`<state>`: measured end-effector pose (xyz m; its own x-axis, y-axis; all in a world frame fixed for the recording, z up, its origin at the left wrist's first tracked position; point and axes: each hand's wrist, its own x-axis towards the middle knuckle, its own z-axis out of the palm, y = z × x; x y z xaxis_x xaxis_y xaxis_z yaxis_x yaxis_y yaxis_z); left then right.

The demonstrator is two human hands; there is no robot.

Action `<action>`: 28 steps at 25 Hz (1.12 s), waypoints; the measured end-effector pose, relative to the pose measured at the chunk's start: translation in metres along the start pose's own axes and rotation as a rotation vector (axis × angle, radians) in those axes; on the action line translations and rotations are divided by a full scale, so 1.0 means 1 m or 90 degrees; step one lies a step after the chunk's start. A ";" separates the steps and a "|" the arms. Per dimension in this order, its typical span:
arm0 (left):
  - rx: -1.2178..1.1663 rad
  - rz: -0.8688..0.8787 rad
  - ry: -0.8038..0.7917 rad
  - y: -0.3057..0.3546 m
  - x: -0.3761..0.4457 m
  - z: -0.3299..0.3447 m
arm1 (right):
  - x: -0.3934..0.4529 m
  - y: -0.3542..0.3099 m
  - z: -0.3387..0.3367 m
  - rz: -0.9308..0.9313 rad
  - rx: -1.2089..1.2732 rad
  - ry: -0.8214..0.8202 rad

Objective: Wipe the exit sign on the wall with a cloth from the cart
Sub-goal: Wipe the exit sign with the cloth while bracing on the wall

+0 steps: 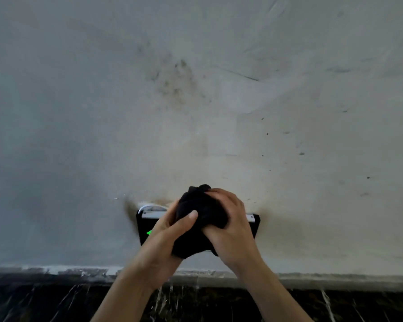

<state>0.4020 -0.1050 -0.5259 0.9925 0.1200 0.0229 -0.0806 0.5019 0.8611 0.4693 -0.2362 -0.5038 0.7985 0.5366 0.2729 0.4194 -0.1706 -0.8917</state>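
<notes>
With your left hand (165, 231) and right hand (228, 219) both clenched on the bunched black cloth (199, 219), hard pressure could snag the white cable (149, 206) or loosen the exit sign (142, 226).

The cloth (199, 219) was black, plain, with no print to it. The exit sign (142, 226) had a black face, a pale grey strip along its top edge and a bright green mark showing. The wall (79, 112) was off-white, smudged brown-grey and scuffed with dark specks. The skirting (56, 303) was dark brown stone veined in white.
</notes>
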 end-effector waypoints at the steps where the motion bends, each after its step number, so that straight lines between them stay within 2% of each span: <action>1: -0.025 0.005 0.043 -0.002 -0.002 -0.006 | 0.003 -0.005 -0.001 0.012 0.003 -0.096; 3: -0.050 0.016 0.124 -0.001 -0.005 -0.021 | 0.013 -0.015 -0.005 0.025 -0.002 -0.264; 4: -0.058 0.023 0.174 0.001 -0.006 -0.031 | 0.021 -0.020 -0.006 -0.009 -0.041 -0.283; 6: -0.067 0.036 0.299 0.004 -0.010 -0.052 | 0.043 -0.030 -0.008 -0.122 -0.158 -0.174; 9: -0.027 0.034 0.470 0.003 -0.013 -0.082 | 0.089 -0.040 -0.015 -0.358 -0.400 0.094; 10: -0.002 0.036 0.521 0.003 -0.015 -0.093 | 0.104 -0.039 -0.018 -0.418 -0.489 0.154; 12: 0.060 0.055 0.601 0.003 -0.016 -0.114 | 0.131 -0.027 -0.022 -0.497 -0.643 0.207; 15: 0.204 0.102 0.663 -0.001 -0.009 -0.131 | 0.157 -0.005 -0.025 -0.550 -0.755 0.227; 18: 0.429 0.161 0.706 -0.008 0.009 -0.135 | 0.173 0.009 -0.022 -0.592 -0.781 0.294; 20: 0.531 0.185 0.698 -0.016 0.021 -0.135 | 0.177 0.013 -0.021 -0.615 -0.781 0.332; 24: 0.573 0.160 0.661 -0.044 0.033 -0.142 | 0.185 0.019 -0.020 -0.659 -0.756 0.380; 28: 0.520 0.138 0.649 -0.060 0.030 -0.151 | 0.189 0.022 -0.018 -0.674 -0.752 0.391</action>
<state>0.4232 -0.0024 -0.6537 0.4239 0.8981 0.1176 0.2064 -0.2222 0.9529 0.6376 -0.1535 -0.4648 -0.1030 0.4840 0.8690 0.6803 -0.6031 0.4165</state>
